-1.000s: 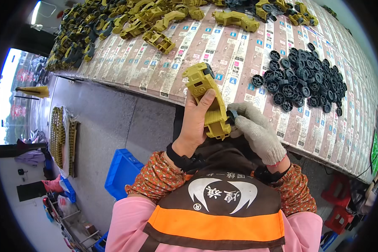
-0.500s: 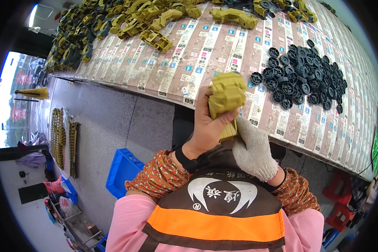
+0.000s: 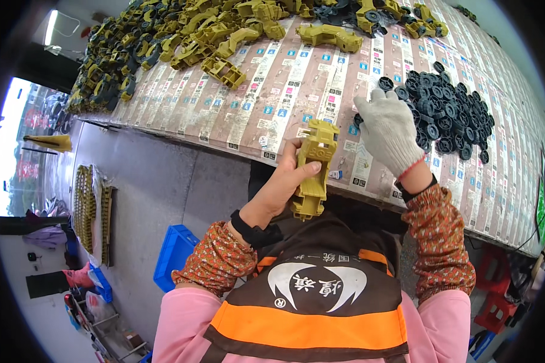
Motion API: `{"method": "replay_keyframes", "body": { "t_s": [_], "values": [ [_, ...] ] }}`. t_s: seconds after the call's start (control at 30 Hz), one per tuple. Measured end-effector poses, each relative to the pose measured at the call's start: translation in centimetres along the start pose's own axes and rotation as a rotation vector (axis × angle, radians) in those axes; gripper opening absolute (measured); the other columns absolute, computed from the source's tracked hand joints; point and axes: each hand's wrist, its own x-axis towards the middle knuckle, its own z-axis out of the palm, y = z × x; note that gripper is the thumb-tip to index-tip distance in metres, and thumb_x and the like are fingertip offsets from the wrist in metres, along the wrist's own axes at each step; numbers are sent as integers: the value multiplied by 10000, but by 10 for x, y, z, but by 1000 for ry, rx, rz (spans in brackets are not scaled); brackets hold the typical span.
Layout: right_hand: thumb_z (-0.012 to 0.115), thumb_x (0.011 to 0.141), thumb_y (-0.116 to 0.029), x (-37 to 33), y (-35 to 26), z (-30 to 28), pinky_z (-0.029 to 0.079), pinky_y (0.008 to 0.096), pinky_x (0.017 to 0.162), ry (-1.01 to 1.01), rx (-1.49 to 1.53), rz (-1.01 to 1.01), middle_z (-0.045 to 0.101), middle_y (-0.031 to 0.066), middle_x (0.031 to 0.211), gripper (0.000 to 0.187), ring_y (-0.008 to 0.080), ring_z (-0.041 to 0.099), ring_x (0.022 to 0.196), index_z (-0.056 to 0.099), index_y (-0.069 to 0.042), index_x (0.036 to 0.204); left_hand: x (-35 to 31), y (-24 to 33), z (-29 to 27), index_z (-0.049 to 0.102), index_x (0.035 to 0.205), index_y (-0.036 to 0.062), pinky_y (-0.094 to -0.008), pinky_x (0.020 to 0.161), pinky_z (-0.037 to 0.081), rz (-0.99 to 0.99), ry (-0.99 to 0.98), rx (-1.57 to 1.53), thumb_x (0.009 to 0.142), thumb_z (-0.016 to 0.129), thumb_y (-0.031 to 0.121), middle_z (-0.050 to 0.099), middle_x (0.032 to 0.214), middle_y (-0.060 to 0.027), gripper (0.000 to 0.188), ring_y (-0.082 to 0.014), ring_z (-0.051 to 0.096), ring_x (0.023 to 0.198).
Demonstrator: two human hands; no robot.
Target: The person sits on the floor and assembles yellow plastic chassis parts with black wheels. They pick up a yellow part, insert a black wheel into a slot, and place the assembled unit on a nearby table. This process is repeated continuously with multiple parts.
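My left hand (image 3: 278, 184), bare, grips an olive-yellow plastic toy car body (image 3: 313, 172), its thumb pressed on the long middle part. The car body stands nearly upright in front of the table's near edge; no wheels show on it. My right hand (image 3: 390, 130) wears a pale knitted glove and is over the table at the left side of a heap of black toy wheels (image 3: 448, 109). Its fingers reach forward, slightly bent and a little apart. One loose black wheel (image 3: 358, 120) shows partly beside the glove, under its left edge; the thumb is hidden.
Across the table (image 3: 224, 115) lie piles of yellow car bodies (image 3: 248, 36) and, far left, a mound of yellow-and-black parts (image 3: 118, 57). A blue crate (image 3: 174, 254) stands on the floor at left, red plastic stools (image 3: 496, 308) at lower right.
My right hand has left the car body and moved forward and right to the wheels. My left hand has brought the car body slightly lower and turned it, showing its long side.
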Motion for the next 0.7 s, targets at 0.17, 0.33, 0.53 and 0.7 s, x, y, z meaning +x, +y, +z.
{"method": "replay_keyframes", "body": {
  "t_s": [0.17,0.33,0.53,0.7],
  "values": [
    [711,797,-99,3,6,8,528,475,867,-63,37,-81,651,150,1053,220,368,640,1037,691,-66,1013,-5,-2,-16,372,1498,64,-335,907,586,-101,-22,17,1011,662,154,632,1285,-99,574,-166,673,1083],
    [709,870,-108,-2,-13,-11,508,495,850,-42,216,-37,660,152,1011,155,361,634,1007,655,-57,1007,-6,3,-20,431,1494,55,-308,910,576,-164,-72,98,1030,647,150,664,1269,-83,521,-144,685,1074],
    [675,1001,-197,-26,-56,-32,563,486,799,-74,1043,68,719,227,1002,223,430,715,937,612,-36,1141,-7,12,3,456,1474,18,-296,891,559,-232,-220,301,987,625,144,689,1179,-114,531,-155,681,1011],
    [640,1027,-144,-46,-43,-13,553,388,784,13,1252,495,704,157,941,150,254,700,851,620,-32,1125,-16,25,-10,315,1631,91,-395,1005,599,-283,-331,-342,1040,610,558,561,1500,-171,809,-278,647,1298]
  ]
}}
